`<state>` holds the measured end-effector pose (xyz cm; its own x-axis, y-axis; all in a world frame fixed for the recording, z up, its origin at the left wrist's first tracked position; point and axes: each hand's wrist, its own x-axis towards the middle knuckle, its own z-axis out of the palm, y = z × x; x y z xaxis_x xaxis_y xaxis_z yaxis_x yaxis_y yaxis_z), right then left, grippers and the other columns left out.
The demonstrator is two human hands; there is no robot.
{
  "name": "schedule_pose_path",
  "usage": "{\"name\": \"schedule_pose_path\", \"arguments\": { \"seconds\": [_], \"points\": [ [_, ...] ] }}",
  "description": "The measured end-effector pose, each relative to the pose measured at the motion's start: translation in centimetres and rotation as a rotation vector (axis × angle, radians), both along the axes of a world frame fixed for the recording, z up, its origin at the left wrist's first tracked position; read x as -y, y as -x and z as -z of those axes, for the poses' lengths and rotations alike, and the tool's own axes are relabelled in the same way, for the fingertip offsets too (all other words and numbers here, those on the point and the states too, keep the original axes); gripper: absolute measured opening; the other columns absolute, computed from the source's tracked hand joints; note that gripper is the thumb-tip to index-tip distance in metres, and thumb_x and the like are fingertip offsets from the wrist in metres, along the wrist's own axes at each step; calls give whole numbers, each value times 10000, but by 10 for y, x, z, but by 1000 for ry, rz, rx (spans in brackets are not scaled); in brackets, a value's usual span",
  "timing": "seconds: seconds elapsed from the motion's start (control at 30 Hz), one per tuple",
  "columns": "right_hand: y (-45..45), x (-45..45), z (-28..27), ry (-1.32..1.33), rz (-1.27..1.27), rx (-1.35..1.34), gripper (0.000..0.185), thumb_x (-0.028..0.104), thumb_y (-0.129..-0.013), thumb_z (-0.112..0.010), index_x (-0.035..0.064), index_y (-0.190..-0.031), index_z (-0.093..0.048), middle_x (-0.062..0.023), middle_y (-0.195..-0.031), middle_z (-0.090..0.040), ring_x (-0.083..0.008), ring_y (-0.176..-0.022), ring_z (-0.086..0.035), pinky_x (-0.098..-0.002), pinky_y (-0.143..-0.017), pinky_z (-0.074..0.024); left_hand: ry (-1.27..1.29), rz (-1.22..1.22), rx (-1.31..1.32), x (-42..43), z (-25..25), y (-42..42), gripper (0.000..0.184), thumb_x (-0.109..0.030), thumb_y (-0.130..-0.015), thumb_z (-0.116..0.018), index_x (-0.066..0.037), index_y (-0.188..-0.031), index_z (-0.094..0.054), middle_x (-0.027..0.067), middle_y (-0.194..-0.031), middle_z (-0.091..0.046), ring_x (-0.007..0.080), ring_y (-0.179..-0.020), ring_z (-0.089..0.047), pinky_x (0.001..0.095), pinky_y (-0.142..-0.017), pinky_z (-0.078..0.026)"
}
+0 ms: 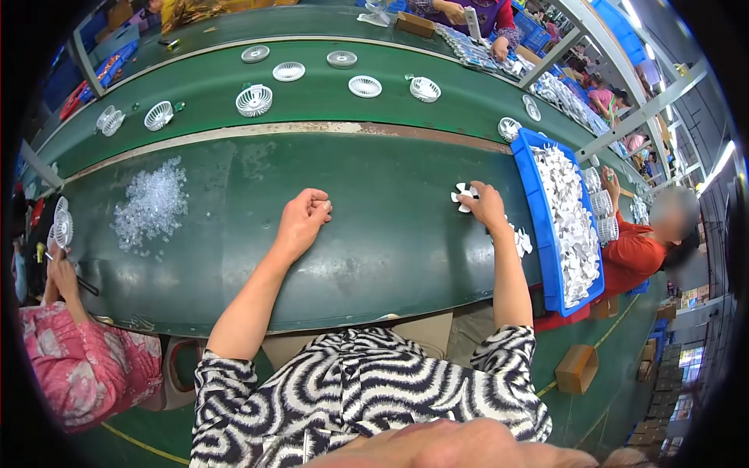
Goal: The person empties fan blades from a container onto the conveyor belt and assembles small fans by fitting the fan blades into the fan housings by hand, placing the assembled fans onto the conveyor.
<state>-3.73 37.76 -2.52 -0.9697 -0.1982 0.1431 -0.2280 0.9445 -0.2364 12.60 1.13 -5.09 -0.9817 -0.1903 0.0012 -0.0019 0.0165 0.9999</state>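
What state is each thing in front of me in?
left hand: fingers curled
right hand: fingers closed on white bladed piece
white bladed piece: partly covered
blue tray: heaped with white pieces
clear pieces: loose pile
round white grilles: spread out
brown box: open

Dark green table, 1 heap of clear pieces at left, white blades beside 1 blue tray
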Motion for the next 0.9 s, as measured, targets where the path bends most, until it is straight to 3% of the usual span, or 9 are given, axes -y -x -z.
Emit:
{"name": "schedule_pose_path", "arguments": {
  "seconds": [0.13, 0.33, 0.47, 0.57, 0.6, 0.67, 0.73, 0.8, 0.9],
  "points": [
    [-4, 21, 2, 131, -191, -64, 286, 227, -784, -662, 89, -1034, -644, -189, -921, -624, -374, -879, -590, -443, -764, -462, 39, 0, 9, 1, 3, 0, 204, -104, -884, -557, 43, -1025, -553, 86, -861, -629, 130, -738, -609, 260, -675, -502],
    [-34, 71, -32, 484, -304, 108, 268, 132, -816, -613, 41, -1068, -620, -174, -969, -640, -347, -866, -610, -386, -770, -485, 31, -2, 13, 2, 5, 0, 213, -105, -887, -556, 49, -1034, -552, 88, -865, -634, 138, -744, -620, 259, -684, -502],
    [-59, 98, -36, 488, -397, -183, 341, 151, -826, -641, 69, -1153, -586, -154, -957, -631, -264, -798, -626, -335, -721, -491, 48, 5, 32, 2, -1, -2, 238, -117, -879, -566, 52, -1046, -550, 92, -874, -632, 140, -757, -622, 264, -693, -504],
    [-87, 130, -13, 185, -636, -322, 514, 214, -790, -697, 74, -1248, -511, -176, -1201, -538, -333, -1106, -522, -387, -936, -433, 48, 4, 22, 1, 0, -2, 249, -119, -876, -565, 54, -1054, -548, 93, -877, -631, 138, -759, -622, 266, -698, -505],
    [-95, 135, 3, 144, -694, -177, 565, 247, -773, -712, 71, -1264, -494, -169, -1267, -494, -365, -1200, -436, -415, -1007, -376, 49, 12, 13, 1, 3, -2, 252, -118, -875, -563, 54, -1058, -547, 93, -879, -631, 136, -759, -622, 267, -699, -505],
    [-98, 135, 10, 268, -755, -105, 533, 210, -761, -710, 49, -1227, -508, -201, -1225, -514, -371, -1159, -473, -434, -965, -401, 70, 2, 13, 2, 6, -4, 264, -125, -873, -565, 55, -1066, -546, 92, -881, -632, 138, -756, -624, 270, -698, -505],
    [-95, 126, -10, 462, -578, -99, 445, 146, -772, -694, 33, -1176, -547, -172, -1139, -569, -336, -1058, -543, -389, -872, -454, 94, 13, 34, 4, 2, -3, 220, -87, -889, -525, 36, -1070, -543, 91, -915, -639, 133, -794, -620, 251, -722, -498],
    [-89, 112, -18, 476, -388, -141, 360, 110, -777, -675, 23, -1112, -576, -150, -1020, -599, -316, -949, -572, -382, -780, -473, 101, 9, 54, 4, 1, -4, 222, -87, -890, -524, 42, -1070, -541, 96, -914, -640, 131, -794, -618, 251, -722, -497],
    [-92, 106, -17, 396, -416, -50, 275, 95, -780, -657, 42, -1043, -596, -126, -894, -585, -306, -840, -570, -394, -702, -470, 89, 3, 0, 2, 7, -2, 232, -112, -867, -562, 47, -1035, -552, 97, -856, -636, 141, -731, -621, 274, -683, -501]
  ]
}}
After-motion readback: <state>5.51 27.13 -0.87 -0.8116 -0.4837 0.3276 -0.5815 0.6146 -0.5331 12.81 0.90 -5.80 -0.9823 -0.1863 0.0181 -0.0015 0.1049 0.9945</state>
